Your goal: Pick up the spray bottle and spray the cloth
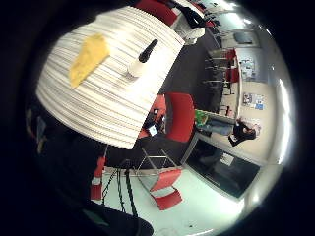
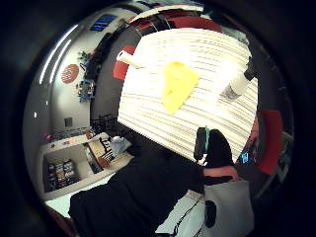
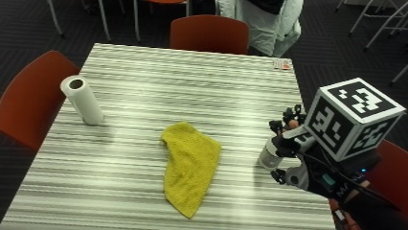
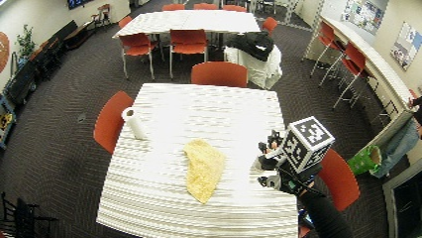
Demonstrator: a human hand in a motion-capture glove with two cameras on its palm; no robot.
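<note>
Yellow cloth is lying mid-tabletop with bare surface around it. Your grip is hovering beside the spray bottle near the right edge; I cannot tell how far it is opening.

A yellow cloth, a white paper roll and a white spray bottle with black nozzle sit on a grey-and-white striped table ringed by red chairs.

A yellow cloth lies rumpled and loosely folded near the middle of the striped surface. The white spray bottle with its black nozzle stands upright near the surface's edge, apart from the cloth.
</note>
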